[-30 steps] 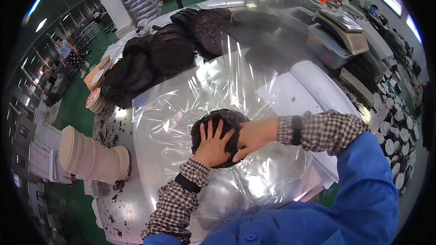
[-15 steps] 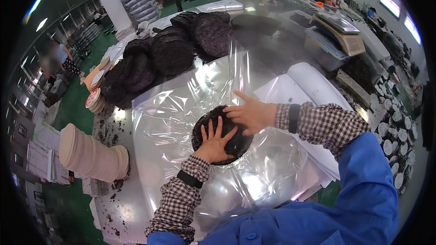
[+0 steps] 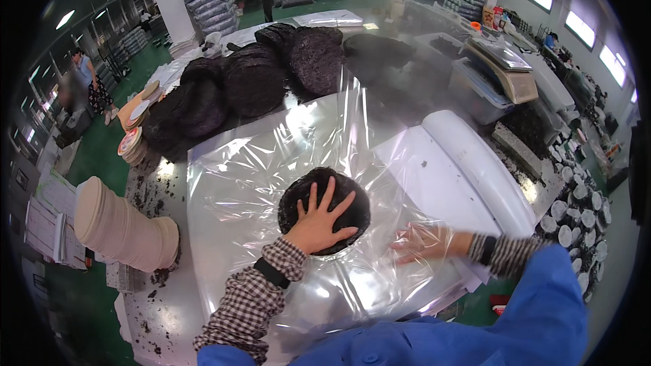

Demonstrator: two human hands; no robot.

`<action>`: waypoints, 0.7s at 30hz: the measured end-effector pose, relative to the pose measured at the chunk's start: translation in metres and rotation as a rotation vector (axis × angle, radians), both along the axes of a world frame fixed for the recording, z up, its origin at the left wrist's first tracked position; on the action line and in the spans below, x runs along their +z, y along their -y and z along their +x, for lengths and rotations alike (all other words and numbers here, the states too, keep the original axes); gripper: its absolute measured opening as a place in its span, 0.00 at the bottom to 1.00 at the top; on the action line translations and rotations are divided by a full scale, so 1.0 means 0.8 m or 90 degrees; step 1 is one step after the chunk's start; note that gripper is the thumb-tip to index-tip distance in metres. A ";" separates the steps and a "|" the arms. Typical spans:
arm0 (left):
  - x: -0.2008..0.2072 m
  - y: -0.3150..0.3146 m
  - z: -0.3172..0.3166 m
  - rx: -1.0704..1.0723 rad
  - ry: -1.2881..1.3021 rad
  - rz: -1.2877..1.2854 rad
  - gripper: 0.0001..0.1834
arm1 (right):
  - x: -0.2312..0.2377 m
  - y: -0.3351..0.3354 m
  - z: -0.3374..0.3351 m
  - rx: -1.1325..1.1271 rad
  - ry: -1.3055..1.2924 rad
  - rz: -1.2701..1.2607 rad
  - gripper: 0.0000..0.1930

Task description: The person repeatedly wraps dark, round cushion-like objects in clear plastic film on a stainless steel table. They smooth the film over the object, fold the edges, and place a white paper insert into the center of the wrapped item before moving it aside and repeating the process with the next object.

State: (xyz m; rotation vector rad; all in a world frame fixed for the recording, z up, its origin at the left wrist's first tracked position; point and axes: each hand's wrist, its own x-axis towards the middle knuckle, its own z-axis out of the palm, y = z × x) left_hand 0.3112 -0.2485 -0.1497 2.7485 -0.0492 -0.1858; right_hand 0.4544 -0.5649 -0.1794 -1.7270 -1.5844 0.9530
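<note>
My left hand [image 3: 321, 220] lies flat with fingers spread on a dark, round cake of what looks like dried seaweed [image 3: 298, 193]. The cake rests on a wide sheet of clear plastic film [image 3: 234, 230], which is creased all around it. To the right, my right hand [image 3: 422, 240] has reached beneath the film and shows through it. Its fingers are stretched out and somewhat blurred, and the film lifts and wrinkles over them. Nothing shows in its grasp.
Several larger dark round cakes [image 3: 254, 81] are heaped behind the film. A stack of pale round discs [image 3: 125, 227] stands at the left. White sheets [image 3: 434, 169] and a plastic tub [image 3: 475, 88] lie right. A person [image 3: 87, 78] stands at the far left.
My right hand has left the cake's edge and moved right and nearer, going under the film, which has risen there. My left hand stays on the cake.
</note>
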 end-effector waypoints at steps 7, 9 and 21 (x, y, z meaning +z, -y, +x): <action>-0.049 -0.083 -0.038 -0.043 0.113 -0.162 0.39 | 0.063 -0.205 -0.103 0.014 0.422 0.339 0.47; -0.022 -0.088 -0.033 0.169 0.299 -0.710 0.32 | 0.046 -0.211 -0.079 0.023 0.383 0.258 0.43; -0.106 0.043 -0.260 0.236 -0.114 -0.066 0.31 | 0.058 -0.212 -0.080 0.078 0.381 -0.030 0.27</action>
